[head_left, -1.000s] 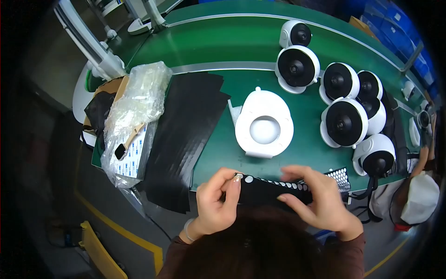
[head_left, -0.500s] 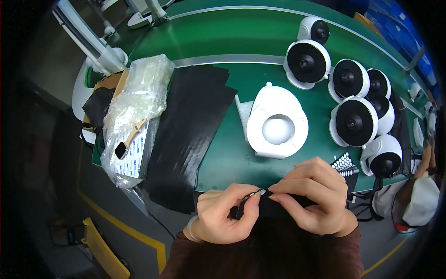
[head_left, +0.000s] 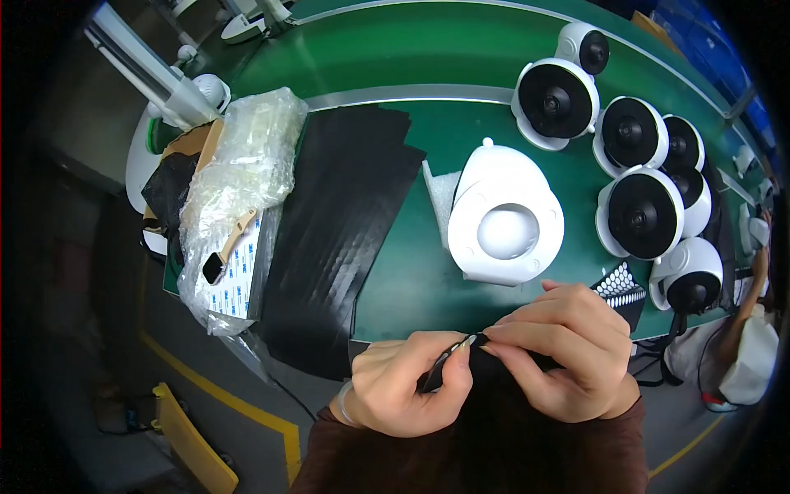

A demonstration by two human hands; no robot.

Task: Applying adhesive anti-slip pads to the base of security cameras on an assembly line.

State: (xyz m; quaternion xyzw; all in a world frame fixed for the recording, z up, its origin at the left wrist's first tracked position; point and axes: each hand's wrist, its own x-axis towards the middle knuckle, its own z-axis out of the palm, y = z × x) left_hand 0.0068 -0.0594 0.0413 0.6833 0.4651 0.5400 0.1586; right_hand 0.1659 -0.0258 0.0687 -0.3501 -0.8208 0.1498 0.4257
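Left hand (head_left: 415,383) and right hand (head_left: 568,350) pinch a thin black strip (head_left: 436,373) by the green surface's (head_left: 395,300) near edge, I judge for precision.

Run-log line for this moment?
left hand: pinching black strip | right hand: pinching strip's edge | white housing: on green table, beyond hands

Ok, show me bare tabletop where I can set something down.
A broad bare patch of green tabletop lies between the black sheets and the white housing, just beyond the left hand. A narrower one separates the housing from the black-faced white devices. The right end is crowded with those devices, the left with plastic wrapping.
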